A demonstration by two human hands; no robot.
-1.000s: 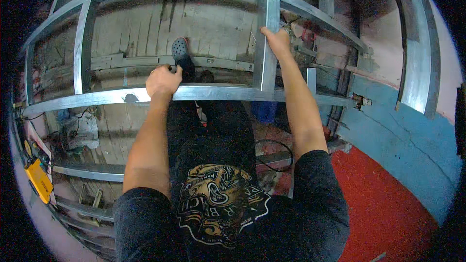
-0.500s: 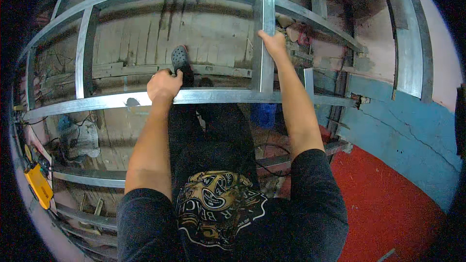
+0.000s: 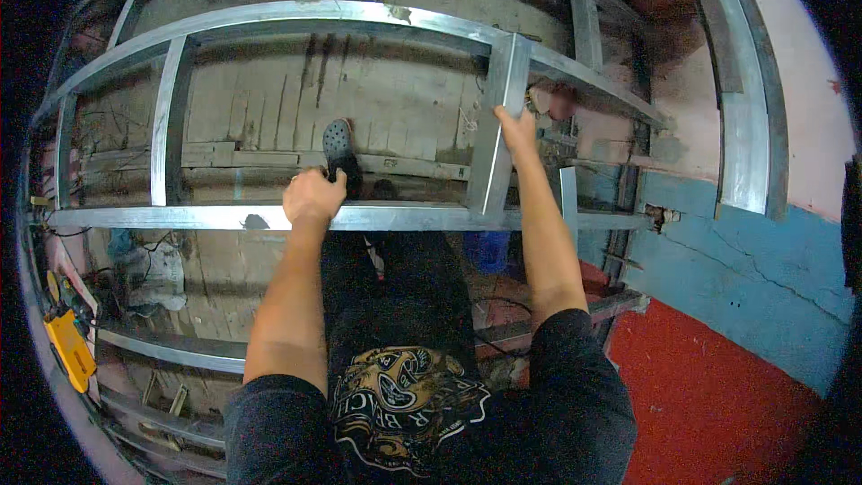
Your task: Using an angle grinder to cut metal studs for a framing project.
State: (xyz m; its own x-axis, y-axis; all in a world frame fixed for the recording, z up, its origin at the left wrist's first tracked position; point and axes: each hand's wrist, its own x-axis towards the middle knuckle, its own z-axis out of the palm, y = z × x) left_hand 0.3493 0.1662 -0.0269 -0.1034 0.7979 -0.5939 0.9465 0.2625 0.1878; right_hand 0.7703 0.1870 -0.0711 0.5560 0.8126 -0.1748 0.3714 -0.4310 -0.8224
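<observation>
Closed around the near rail (image 3: 404, 218) of a silvery metal frame is my left hand (image 3: 312, 196), its thumb over the far side. My right hand (image 3: 517, 136) grips the right edge of a short square metal tube (image 3: 505, 85), thumb on top and fingers hidden behind it. This tube spans between the near rail and the far rail (image 3: 269, 13), leaning slightly with its far end to the right. Further left, another crosspiece (image 3: 168, 117) joins the two rails. A foot in a grey clog (image 3: 338, 138) shows beyond my left hand, below the frame.
A yellow device (image 3: 70, 350) hangs at the far left beside cables. Blue-painted wall (image 3: 727, 251) and red floor (image 3: 709, 395) lie to the right. A metal beam (image 3: 745, 117) stands at upper right. Below the frame are a blue container (image 3: 489, 251) and lower metal bars (image 3: 180, 350).
The short tube has tilted, its far end shifting right, with my right hand still on it. My left hand stays on the near rail. The whole view has shifted, so the frame sits lower.
</observation>
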